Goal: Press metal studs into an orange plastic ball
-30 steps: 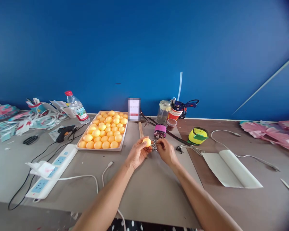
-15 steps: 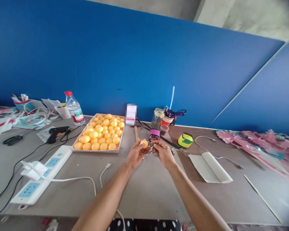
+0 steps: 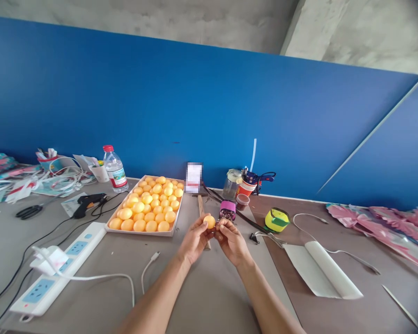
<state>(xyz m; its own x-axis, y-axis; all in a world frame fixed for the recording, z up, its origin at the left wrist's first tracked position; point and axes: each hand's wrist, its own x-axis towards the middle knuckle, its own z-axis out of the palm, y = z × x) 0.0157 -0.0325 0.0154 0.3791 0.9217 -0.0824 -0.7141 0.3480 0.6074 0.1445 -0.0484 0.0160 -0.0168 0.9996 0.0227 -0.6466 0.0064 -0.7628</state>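
My left hand point(image 3: 197, 239) holds an orange ping-pong ball point(image 3: 209, 222) between thumb and fingers. Close against it, my right hand point(image 3: 231, 240) has its thumb and fingertips pinched beside the ball; whatever small thing they grip is too small to make out. Just behind my right fingers lies a purple-banded container point(image 3: 227, 210) with small dark, shiny pieces at its mouth. A hammer with a wooden handle point(image 3: 201, 206) lies behind my left hand, partly hidden by it. Left of my hands, a shallow box point(image 3: 175, 218) holds many more orange balls.
A power strip point(image 3: 57, 269), glue gun point(image 3: 87, 200), scissors point(image 3: 29, 211) and water bottle point(image 3: 114, 169) are on the left. Behind stand a clear jar point(image 3: 231, 183) and an orange cup point(image 3: 245, 188). To the right are a yellow-green tape measure point(image 3: 277, 219), curled white paper point(image 3: 325, 273) and cables.
My right hand has moved from the container's mouth towards the ball, so both hands' fingertips are closer together. The view has tilted up, and things appear lower.
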